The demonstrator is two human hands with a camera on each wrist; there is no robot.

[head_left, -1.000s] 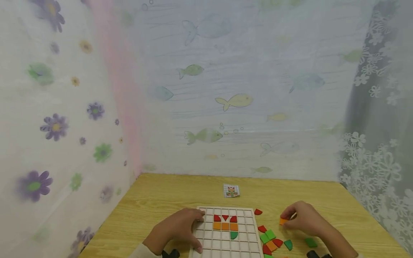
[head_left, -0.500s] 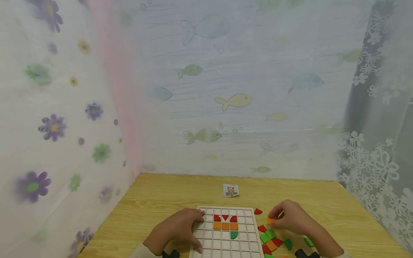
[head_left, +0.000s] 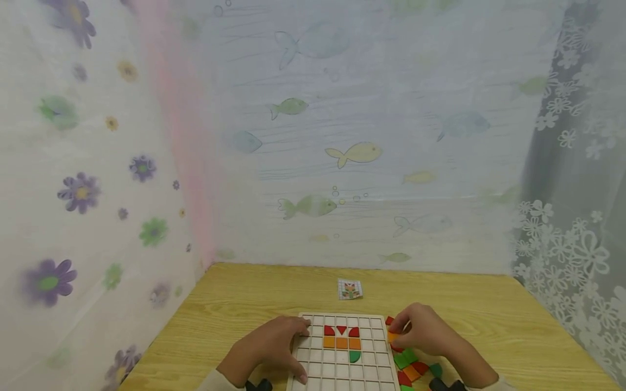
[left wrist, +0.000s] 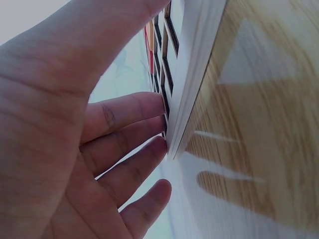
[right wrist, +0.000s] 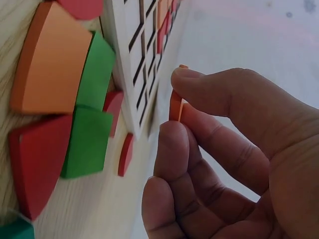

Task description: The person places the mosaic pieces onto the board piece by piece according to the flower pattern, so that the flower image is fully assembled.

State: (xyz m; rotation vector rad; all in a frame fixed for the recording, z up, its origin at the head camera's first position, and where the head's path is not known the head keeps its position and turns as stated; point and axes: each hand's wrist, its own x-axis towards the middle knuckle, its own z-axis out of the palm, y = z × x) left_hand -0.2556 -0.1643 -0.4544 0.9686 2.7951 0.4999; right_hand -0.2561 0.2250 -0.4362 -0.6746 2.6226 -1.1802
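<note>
A pale wooden grid board (head_left: 329,371) lies on the table. It bears two red quarter-round tiles (head_left: 354,332), a red triangle tile (head_left: 341,329), a row of three orange square tiles (head_left: 342,343) and a green quarter-round tile (head_left: 354,356). My left hand (head_left: 270,343) rests on the board's left edge, thumb and fingers spread; the left wrist view shows straight fingers (left wrist: 132,172) touching its rim. Beside the board's right edge, my right hand (head_left: 424,332) pinches an orange tile (right wrist: 175,105) between thumb and fingertips, raised above the table.
Loose red, green and orange tiles (head_left: 412,373) lie right of the board, partly under my right hand. A small pattern card (head_left: 350,289) lies behind the board on the wooden table (head_left: 254,288). Printed curtains (head_left: 362,228) stand at the back and sides.
My right hand has moved left with the orange tile, from the table's right part to the board's right edge. My left hand stays on the board.
</note>
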